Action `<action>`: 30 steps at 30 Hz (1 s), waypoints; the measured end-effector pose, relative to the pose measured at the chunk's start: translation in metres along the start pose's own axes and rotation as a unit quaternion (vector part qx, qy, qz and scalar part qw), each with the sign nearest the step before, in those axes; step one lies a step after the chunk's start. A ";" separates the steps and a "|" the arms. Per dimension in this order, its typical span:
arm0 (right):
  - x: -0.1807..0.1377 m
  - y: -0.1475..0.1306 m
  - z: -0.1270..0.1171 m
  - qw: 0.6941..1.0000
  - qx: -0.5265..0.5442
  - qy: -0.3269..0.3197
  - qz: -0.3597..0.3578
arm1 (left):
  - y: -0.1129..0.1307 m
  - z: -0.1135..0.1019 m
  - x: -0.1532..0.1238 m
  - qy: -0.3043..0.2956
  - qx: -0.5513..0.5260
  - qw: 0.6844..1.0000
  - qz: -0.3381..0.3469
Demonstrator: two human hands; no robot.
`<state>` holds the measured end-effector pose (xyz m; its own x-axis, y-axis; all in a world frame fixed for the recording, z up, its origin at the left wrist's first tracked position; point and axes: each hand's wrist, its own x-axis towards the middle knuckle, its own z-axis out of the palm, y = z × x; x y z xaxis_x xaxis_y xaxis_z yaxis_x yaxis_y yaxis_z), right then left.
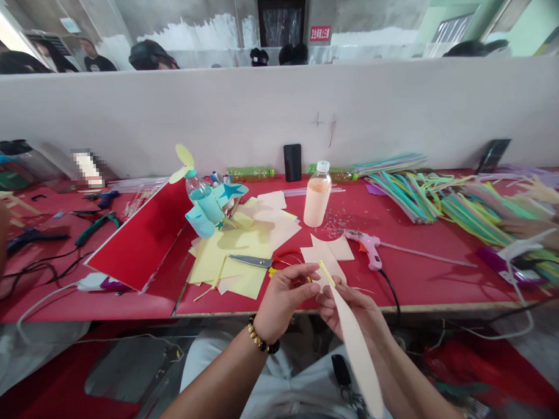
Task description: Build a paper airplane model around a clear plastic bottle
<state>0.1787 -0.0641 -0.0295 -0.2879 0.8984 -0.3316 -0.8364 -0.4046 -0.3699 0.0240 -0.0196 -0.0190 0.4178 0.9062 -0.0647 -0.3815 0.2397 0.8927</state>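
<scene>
Above the edge of a red worktable (424,284), the person's right hand (351,308) holds a long, paddle-shaped cream card blade (358,353), its fingers curled narrowly around the blade's upper end while the wide end hangs down toward the person's lap, blurred. A thin yellow stick (326,272) projects from the top of the blade. The left hand (285,298), with a black-and-gold bead bracelet (260,335) on its wrist, reaches in beside it, its fingers extended and thumb close to them in a narrow pinch near the yellow stick; whether they grip the stick or the card, I cannot tell. Just ahead of the hands lie cream card scraps (324,254), and to the left are scissors (249,261) with red handles, resting on loose yellow paper sheets (230,263). To the right, a pink hot glue gun (370,249) lies on the table with its black cord trailing over the edge. Farther back stand a plastic bottle (316,196) of pale orange contents and a bottle-based paper fan (201,200) with teal and yellow parts, beside a red board (140,236). Bundles of coloured straws (411,196) fill the right side, in front of a white partition (276,106)
</scene>
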 end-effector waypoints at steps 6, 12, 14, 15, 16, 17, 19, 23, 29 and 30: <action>-0.004 0.011 0.000 0.998 0.053 -0.037 0.022 | 0.011 0.006 0.004 -0.118 0.006 0.993 -0.020; -0.005 0.022 -0.003 0.999 0.014 -0.034 0.018 | 0.011 0.009 0.006 -0.137 -0.004 0.991 -0.001; -0.003 0.023 -0.007 0.999 -0.048 -0.014 0.007 | 0.010 0.008 0.006 -0.132 0.001 0.991 -0.030; -0.003 0.022 -0.009 0.996 -0.090 0.000 -0.010 | 0.011 0.007 0.006 -0.128 0.006 0.991 -0.041; -0.002 0.017 -0.011 0.991 -0.130 0.015 -0.034 | 0.012 0.006 0.006 -0.122 0.014 0.991 -0.047; -0.002 0.010 -0.012 0.984 -0.166 0.030 -0.057 | 0.015 0.005 0.007 -0.114 0.030 0.992 -0.049; -0.006 -0.011 -0.013 0.972 -0.205 0.055 -0.097 | 0.022 0.002 0.007 -0.088 0.094 0.991 -0.045; -0.021 -0.061 -0.006 0.939 -0.314 0.029 -0.137 | 0.038 0.001 0.007 -0.086 0.262 0.959 -0.066; -0.033 -0.063 0.027 0.731 -0.654 0.018 -0.192 | 0.043 0.012 0.005 -0.122 0.386 0.914 -0.038; -0.033 -0.058 0.033 0.709 -0.677 0.021 -0.199 | 0.042 0.014 0.004 -0.124 0.399 0.908 -0.036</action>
<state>0.2215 -0.0645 0.0311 -0.1168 0.9930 0.0183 0.3738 0.0610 -0.9255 0.0215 -0.0105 0.0250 0.6283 0.7683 -0.1223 0.3319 -0.1225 0.9353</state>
